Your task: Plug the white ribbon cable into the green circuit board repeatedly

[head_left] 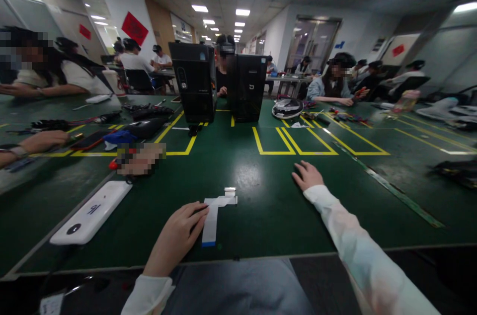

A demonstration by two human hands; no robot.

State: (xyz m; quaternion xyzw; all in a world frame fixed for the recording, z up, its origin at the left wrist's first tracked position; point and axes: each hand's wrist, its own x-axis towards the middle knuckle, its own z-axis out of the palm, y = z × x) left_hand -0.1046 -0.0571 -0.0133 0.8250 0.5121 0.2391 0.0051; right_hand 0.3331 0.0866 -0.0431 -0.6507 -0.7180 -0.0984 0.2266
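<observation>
A white flat ribbon cable (pixel 211 223) lies on the green tabletop (pixel 257 225) in front of me. It has a blue strip at its near end, a bend near the top and a silvery connector at the far end. My left hand (pixel 181 228) rests at the cable's left side, fingers stretched out, with the fingertips at its edge. Farther forward and to the right, my right hand (pixel 308 176) lies on the tabletop with its fingers spread and nothing in them.
A white power bank (pixel 91 211) lies at left. Two black computer towers (pixel 194 84) stand at the back, among yellow tape outlines. A long green strip (pixel 397 191) runs along the right. Another person's hand (pixel 46 142) is at far left. People sit around the table.
</observation>
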